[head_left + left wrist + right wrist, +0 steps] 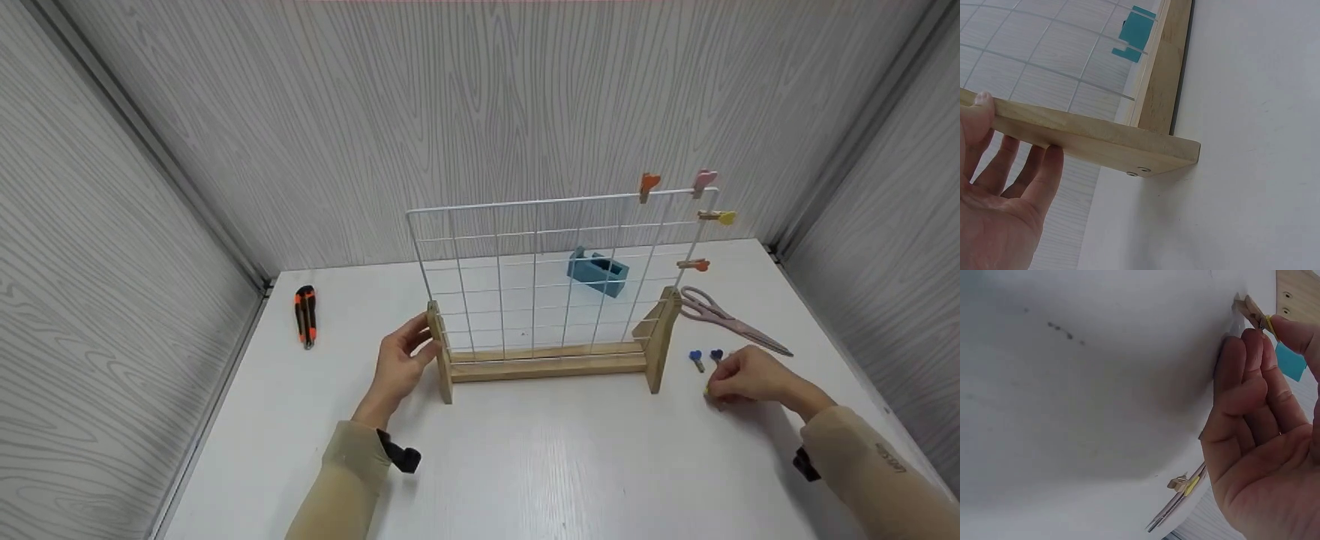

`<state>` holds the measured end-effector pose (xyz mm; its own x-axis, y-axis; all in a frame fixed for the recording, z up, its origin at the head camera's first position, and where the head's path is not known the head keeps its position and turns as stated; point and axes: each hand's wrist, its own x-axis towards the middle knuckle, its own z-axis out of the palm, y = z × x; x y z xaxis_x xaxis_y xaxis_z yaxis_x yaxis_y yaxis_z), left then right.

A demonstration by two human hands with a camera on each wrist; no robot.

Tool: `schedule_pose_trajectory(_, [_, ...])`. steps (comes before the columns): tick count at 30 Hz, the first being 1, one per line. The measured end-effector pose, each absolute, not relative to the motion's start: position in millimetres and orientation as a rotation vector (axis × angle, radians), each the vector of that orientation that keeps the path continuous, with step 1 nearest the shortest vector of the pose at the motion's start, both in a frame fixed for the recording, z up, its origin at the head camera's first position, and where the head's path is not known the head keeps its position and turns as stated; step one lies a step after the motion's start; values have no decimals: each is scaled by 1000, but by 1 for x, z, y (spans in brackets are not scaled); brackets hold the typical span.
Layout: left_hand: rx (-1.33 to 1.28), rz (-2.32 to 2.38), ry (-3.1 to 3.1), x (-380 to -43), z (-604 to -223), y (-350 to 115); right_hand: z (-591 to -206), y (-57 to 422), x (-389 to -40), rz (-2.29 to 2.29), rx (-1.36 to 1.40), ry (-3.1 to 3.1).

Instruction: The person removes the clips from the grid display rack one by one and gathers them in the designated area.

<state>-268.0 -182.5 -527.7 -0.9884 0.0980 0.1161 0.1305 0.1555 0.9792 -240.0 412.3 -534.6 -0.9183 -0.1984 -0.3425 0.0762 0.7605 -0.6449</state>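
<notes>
A white wire grid (534,307) stands upright in a wooden stand (551,370). My left hand (401,364) grips the stand's left side post (1081,126), thumb on one face and fingertips against the other. At the table's right side, my right hand (754,377) pinches a small wooden clothespin (1252,312) with a yellow end between thumb and fingertips, low over the tabletop. Just beyond this hand lie a blue-topped clothespin (697,360) and a dark blue one (717,355). Clipped to the grid's upper right are orange (646,186), pink (703,182), yellow (718,217) and red-orange (694,265) clothespins.
Pink-handled scissors (731,322) lie right of the stand, beyond my right hand. Behind the grid sits a teal tape dispenser (598,272). A black and orange utility knife (305,316) lies at the far left. Panel walls (480,112) enclose the white table (525,465) at back and sides.
</notes>
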Motion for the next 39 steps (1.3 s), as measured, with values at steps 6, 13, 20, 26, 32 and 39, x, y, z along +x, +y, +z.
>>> schedule_pose_trajectory(6, [-236,-1998,-2373,-268,-527,-182,-534,412,-236,-976,-107,2578])
schedule_pose_trajectory(13, [-240,-1975,-2391,-268,-525,-183,-532,412,-232,-949,-76,2593])
schedule_pose_trajectory(20, [-239,-1981,-2377,-270,-527,-182,-524,408,-228,-925,-88,2618])
schedule_pose_trajectory(26, [-231,-1996,-2366,-269,-527,-182,-502,402,-225,-857,-188,2766])
schedule_pose_trajectory(32, [-248,-2009,-2369,-270,-531,-183,-461,396,-224,-916,-278,2964])
schedule_pose_trajectory(39, [-235,-2002,-2363,-270,-531,-183,-384,388,-231,-1145,-268,3120])
